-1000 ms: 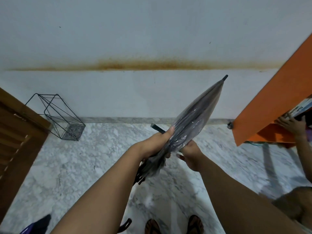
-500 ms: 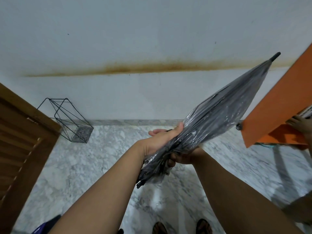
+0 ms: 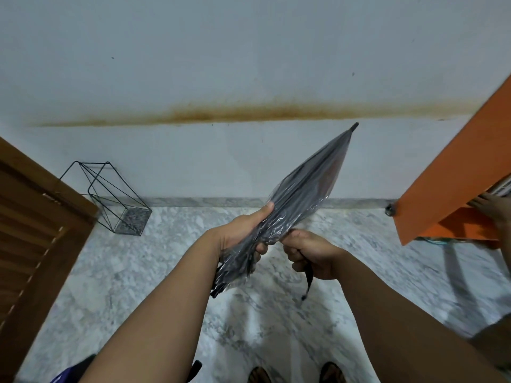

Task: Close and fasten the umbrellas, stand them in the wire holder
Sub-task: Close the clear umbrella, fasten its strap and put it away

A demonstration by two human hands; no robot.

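Observation:
A folded transparent grey umbrella [image 3: 301, 189] slants in front of me, its black tip up and to the right near the wall. My left hand [image 3: 243, 230] grips the gathered canopy near its lower end. My right hand [image 3: 309, 255] is closed around the umbrella's black fastening strap [image 3: 308, 280], which dangles below the fist. The black wire holder [image 3: 110, 197] stands on the floor against the wall at the left, with nothing in it.
A brown louvred door [image 3: 36, 244] stands at the left. An orange cabinet door [image 3: 453, 175] hangs open at the right, where another person's hand [image 3: 495, 211] reaches inside. Marble floor lies between. My sandalled feet [image 3: 296, 374] show at the bottom edge. A dark blue object [image 3: 69, 374] sits bottom left.
The umbrella's tip has swung down and leftwards. My right hand has come out from under the canopy and now holds the strap away to the right.

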